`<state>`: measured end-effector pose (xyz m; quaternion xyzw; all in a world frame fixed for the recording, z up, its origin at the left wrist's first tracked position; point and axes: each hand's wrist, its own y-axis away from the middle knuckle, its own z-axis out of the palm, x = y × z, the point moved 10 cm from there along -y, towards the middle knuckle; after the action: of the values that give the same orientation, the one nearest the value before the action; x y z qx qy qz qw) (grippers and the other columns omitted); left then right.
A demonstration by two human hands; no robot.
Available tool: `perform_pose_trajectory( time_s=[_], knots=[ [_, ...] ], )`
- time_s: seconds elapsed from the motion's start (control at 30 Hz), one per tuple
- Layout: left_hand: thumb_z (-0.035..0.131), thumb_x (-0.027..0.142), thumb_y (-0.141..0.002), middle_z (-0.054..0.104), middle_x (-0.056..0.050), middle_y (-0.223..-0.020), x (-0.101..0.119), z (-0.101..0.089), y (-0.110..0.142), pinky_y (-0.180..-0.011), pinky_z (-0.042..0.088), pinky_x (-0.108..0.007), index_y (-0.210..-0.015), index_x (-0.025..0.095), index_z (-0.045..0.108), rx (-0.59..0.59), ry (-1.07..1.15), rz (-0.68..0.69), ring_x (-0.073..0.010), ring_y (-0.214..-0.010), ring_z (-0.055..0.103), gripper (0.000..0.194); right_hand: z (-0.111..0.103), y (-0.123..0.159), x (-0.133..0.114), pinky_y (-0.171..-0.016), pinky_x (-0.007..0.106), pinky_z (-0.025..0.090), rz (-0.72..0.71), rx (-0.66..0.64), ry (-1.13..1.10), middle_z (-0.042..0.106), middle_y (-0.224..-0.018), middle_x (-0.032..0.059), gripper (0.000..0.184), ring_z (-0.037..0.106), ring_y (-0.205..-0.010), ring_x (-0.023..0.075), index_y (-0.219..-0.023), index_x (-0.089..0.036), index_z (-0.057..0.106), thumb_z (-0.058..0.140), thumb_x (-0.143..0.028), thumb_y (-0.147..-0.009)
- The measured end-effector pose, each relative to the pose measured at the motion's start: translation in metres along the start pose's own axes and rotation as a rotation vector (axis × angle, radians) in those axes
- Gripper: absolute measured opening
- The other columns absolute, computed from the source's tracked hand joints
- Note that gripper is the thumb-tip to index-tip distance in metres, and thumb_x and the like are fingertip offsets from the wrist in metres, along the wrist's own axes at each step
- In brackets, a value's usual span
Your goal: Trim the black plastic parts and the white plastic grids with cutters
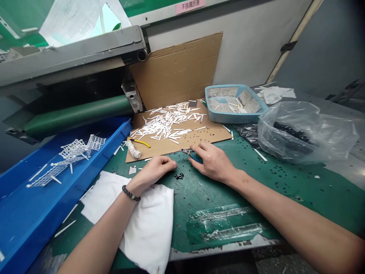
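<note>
My right hand (213,161) is at the front edge of the cardboard, its thumb and fingers around the blue handle of a pair of nippers (195,158). The nippers' metal jaws point left, and the palm hides part of the handles. My left hand (157,170), with a beaded bracelet on the wrist, is over the green table beside a white cloth (154,213). Its fingers are curled against the thumb; whatever they hold, if anything, is hidden. Between the hands lies a small cluster of black pieces (179,176). White sticks (167,123) are heaped on the cardboard (209,133).
A blue tray (25,213) at the left holds white lattice pieces (75,152). A yellow-handled tool (141,143) lies near a wrapped white roll (133,150). Behind are a light-blue basket (236,118) and a clear bag (310,133) of black bits. Black bits are scattered across the table (299,205).
</note>
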<state>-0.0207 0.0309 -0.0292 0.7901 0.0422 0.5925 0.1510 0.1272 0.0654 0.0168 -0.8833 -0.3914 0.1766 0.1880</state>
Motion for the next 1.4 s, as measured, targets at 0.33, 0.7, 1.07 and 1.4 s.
perform_pose_trajectory(
  time_s=[0.33,0.7,1.07,1.4],
  knots=[
    [0.062,0.018,-0.073,0.072,-0.005,-0.075,0.031,0.011,0.020,-0.061,0.036,-0.025,-0.076,0.024,0.076,-0.030,-0.511,0.342,-0.0193,-0.064,0.058,0.015,-0.002,0.000,0.002,-0.072,0.032,0.043,0.021,0.001,-0.012,0.058,-0.090,0.0090,0.024,0.053,-0.084,0.0231,-0.107,-0.017,0.061,0.054,-0.034,-0.091],
    [0.065,0.023,-0.072,0.061,-0.001,-0.057,0.028,0.010,0.019,-0.051,0.026,-0.024,-0.067,0.021,0.071,-0.006,-0.468,0.239,-0.0132,-0.050,0.044,0.009,-0.007,0.000,0.000,-0.078,0.037,0.045,-0.003,0.054,-0.042,0.058,-0.095,0.0113,0.031,0.052,-0.087,0.0249,-0.114,-0.014,0.058,0.055,-0.034,-0.090],
    [0.083,0.036,-0.059,0.027,0.011,-0.051,-0.006,0.001,0.004,-0.038,0.006,-0.019,-0.072,0.013,0.059,0.117,0.564,-0.109,-0.0022,-0.043,0.013,0.036,-0.010,0.001,-0.032,-0.077,0.037,0.044,-0.126,0.006,-0.039,0.058,-0.095,0.0136,0.037,0.051,-0.087,0.0253,-0.119,-0.010,0.056,0.051,-0.035,-0.092],
    [0.083,0.035,-0.061,0.029,0.010,-0.051,-0.009,0.000,0.003,-0.037,0.007,-0.018,-0.073,0.012,0.059,0.138,0.566,-0.088,-0.0015,-0.042,0.015,0.035,-0.003,0.001,-0.035,-0.075,0.036,0.044,-0.109,-0.052,0.032,0.057,-0.094,0.0129,0.035,0.050,-0.086,0.0251,-0.117,-0.010,0.056,0.055,-0.031,-0.089]
  ],
)
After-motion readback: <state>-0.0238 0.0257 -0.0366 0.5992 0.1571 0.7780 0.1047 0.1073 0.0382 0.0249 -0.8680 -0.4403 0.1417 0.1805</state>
